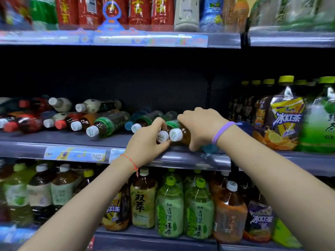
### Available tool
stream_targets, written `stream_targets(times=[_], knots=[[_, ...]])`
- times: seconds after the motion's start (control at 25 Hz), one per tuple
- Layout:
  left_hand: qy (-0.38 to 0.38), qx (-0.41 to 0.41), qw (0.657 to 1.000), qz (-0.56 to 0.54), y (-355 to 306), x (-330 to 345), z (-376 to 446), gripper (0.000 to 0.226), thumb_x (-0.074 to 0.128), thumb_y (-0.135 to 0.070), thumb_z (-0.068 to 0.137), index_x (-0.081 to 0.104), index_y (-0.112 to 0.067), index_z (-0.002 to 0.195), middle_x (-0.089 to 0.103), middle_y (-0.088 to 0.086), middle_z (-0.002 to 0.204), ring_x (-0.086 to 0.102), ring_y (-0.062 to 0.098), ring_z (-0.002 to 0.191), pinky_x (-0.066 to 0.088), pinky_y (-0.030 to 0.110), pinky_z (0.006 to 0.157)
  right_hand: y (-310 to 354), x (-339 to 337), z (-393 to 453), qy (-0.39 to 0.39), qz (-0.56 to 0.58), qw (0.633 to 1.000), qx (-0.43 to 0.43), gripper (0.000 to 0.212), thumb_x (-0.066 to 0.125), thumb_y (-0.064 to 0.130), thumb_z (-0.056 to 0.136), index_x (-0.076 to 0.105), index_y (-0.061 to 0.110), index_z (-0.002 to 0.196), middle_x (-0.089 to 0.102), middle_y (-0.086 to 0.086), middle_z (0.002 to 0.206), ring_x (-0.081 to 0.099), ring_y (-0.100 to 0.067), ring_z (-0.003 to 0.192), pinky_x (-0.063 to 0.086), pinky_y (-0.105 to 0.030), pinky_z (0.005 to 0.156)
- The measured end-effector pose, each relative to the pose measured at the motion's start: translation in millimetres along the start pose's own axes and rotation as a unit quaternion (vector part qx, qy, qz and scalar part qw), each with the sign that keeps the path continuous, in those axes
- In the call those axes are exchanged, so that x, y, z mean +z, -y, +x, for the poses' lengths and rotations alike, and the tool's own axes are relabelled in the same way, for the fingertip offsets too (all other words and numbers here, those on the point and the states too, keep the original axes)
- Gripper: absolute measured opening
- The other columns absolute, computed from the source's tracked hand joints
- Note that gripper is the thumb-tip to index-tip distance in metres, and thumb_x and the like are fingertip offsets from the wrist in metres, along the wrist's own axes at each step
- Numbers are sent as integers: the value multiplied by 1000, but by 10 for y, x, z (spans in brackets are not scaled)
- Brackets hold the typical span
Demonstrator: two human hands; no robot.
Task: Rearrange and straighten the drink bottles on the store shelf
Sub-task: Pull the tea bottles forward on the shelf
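Note:
On the middle shelf (108, 140) several drink bottles lie on their sides, caps pointing outward. My left hand (146, 142) grips a lying tea bottle with a white cap (162, 136). Right beside it, my right hand (201, 124) grips from above another lying tea bottle with a white cap and green label (176, 133). The two caps touch near the shelf's front edge. More lying bottles (101, 126) are piled to the left, some stacked on each other. A bottle with a white cap (136, 128) lies just behind my left hand.
Large upright iced-tea bottles (286, 116) stand at the right of the middle shelf. The upper shelf holds red-labelled bottles (141, 13). The lower shelf holds upright green-tea bottles (199, 211). Price tags (75, 154) line the shelf rail. The shelf's back is dark.

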State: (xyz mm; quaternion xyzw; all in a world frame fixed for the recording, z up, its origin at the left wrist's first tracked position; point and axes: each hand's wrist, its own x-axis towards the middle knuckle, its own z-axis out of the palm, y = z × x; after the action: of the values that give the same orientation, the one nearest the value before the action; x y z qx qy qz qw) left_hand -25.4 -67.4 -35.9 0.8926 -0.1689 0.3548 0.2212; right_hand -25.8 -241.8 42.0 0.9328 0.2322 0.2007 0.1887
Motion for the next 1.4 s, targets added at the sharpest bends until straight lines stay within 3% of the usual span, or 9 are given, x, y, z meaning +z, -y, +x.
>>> stream_targets(times=[0.12,0.24,0.32,0.44,0.56,0.76,1.0,1.24,1.4], knots=[[-72,3,990,-122,7,-103,174,28,74,-20,84,54,-16,103,63,-7,86,55,6,72,42,19,64,-198,-171,28,-126,208,969,52,49,74,47,63,50,22,97,54,7,91,55,-20,86,45,-35,66],[-113,2,972,-206,-76,-292,480,23,74,-16,85,60,-21,102,65,-5,87,57,6,75,46,17,70,-339,-226,118,-224,426,865,142,37,71,46,72,55,22,96,56,11,86,55,-7,75,43,-24,61],[-154,10,963,-220,-131,-381,679,18,74,-20,86,63,-23,100,61,-3,82,54,5,72,44,15,69,-366,-123,175,-249,514,798,192,29,70,42,79,56,24,95,57,12,87,53,1,75,37,-17,58],[-212,-26,934,-286,-177,-437,933,17,70,-31,89,62,-22,101,58,-6,94,55,2,83,42,9,75,-388,43,202,-242,570,762,191,31,71,43,83,57,23,102,61,11,95,58,-3,83,40,-16,61],[-164,-119,885,-420,-244,-365,1143,27,63,-42,93,60,-20,107,62,-7,98,61,7,89,50,23,80,-444,80,183,-204,567,780,171,44,76,48,80,54,24,111,61,12,100,59,0,89,44,-16,64],[-89,-90,914,-385,-246,-170,1163,46,80,-33,80,58,-19,119,68,-3,99,67,11,88,55,27,79,-472,236,117,-72,505,848,144,48,74,56,78,58,28,115,66,12,103,64,-7,92,51,-19,60],[-195,-39,957,-213,-13,-187,870,70,76,-41,82,43,-22,141,46,4,119,49,-6,91,36,-1,83,-329,159,182,-39,482,866,129,49,69,57,82,57,26,117,70,4,96,70,-13,64,54,-21,53],[-239,-57,967,-69,263,-229,750,75,58,-31,98,17,-9,156,31,18,152,33,35,139,31,40,111,-33,49,263,16,566,822,59,34,65,33,94,63,12,121,74,-12,99,75,-22,86,61,-35,82],[-300,-23,954,-9,34,-257,685,59,48,-14,95,31,-4,151,23,22,158,20,40,147,21,53,118,-370,32,19,-82,473,872,91,19,55,27,98,71,18,105,74,2,93,73,-12,81,59,-37,86]])
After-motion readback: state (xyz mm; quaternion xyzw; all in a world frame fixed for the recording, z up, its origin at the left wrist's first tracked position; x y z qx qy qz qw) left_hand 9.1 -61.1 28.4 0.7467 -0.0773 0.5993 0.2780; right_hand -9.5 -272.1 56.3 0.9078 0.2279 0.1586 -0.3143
